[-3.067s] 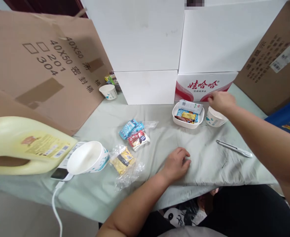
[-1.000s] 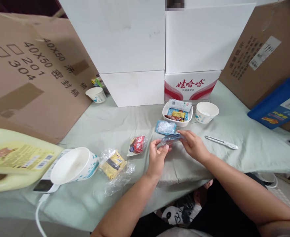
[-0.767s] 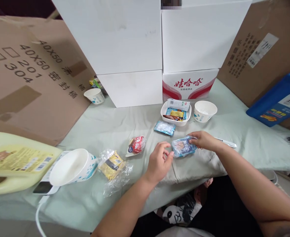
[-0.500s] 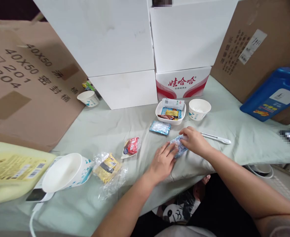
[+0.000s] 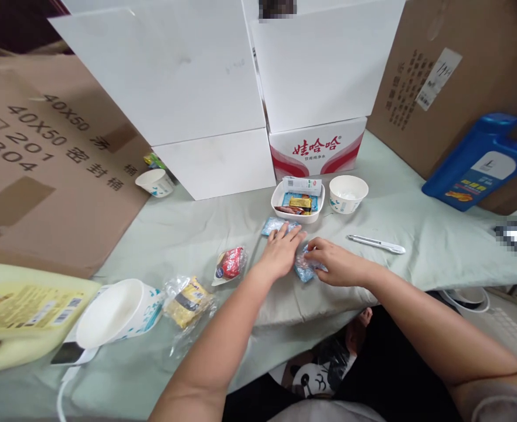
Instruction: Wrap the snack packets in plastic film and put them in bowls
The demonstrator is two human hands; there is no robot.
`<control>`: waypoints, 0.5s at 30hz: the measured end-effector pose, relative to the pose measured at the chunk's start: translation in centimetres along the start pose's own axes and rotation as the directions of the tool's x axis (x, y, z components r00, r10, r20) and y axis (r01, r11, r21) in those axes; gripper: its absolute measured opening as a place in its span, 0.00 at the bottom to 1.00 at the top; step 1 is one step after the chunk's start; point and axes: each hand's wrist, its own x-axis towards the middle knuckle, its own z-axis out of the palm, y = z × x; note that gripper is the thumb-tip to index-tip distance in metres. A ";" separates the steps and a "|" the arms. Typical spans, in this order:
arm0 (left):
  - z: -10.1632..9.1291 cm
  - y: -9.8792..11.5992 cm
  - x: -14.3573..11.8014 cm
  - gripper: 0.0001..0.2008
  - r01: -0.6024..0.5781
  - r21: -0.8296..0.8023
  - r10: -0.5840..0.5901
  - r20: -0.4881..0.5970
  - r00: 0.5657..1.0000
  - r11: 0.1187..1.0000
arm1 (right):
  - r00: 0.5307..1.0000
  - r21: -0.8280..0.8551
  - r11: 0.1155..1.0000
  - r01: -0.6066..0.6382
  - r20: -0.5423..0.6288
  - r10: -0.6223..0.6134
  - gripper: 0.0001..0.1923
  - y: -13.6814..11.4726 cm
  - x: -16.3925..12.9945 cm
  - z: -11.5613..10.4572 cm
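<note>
Blue packets (image 5: 302, 271) lie under left hand (image 5: 280, 253), spread, and right hand (image 5: 335, 262), grip unclear; white tray (image 5: 303, 218) stands behind.

Two packets (image 5: 303, 269) are light blue; a third packet (image 5: 229, 265) is red and white, a fourth packet (image 5: 188, 303) yellow with a dark band. The tablecloth (image 5: 385, 176) is pale green, a bowl (image 5: 347, 205) white with teal marks, a bottle (image 5: 456, 173) deep blue.

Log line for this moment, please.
left hand: fingers over far blue packet | right hand: fingers at near blue packet | around: red packet, white tray, paper bowl
</note>
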 end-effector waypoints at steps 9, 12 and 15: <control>-2.2 -0.6 -2.3 0.16 0.451 0.256 -0.403 -0.218 0.889 0.855 | 0.993 0.052 0.996 -0.070 -0.093 0.074 0.20 0.9 -0.7 -0.2; -1.1 1.7 -4.4 0.17 0.221 0.058 -0.203 -0.226 0.953 0.974 | 0.981 -0.080 0.984 -0.161 -0.121 0.150 0.09 0.2 0.4 1.1; 1.6 3.3 -5.5 0.26 0.005 -0.068 -0.020 -0.232 0.973 0.998 | 0.974 -0.126 0.968 -0.217 -0.093 0.206 0.08 -0.3 0.9 0.7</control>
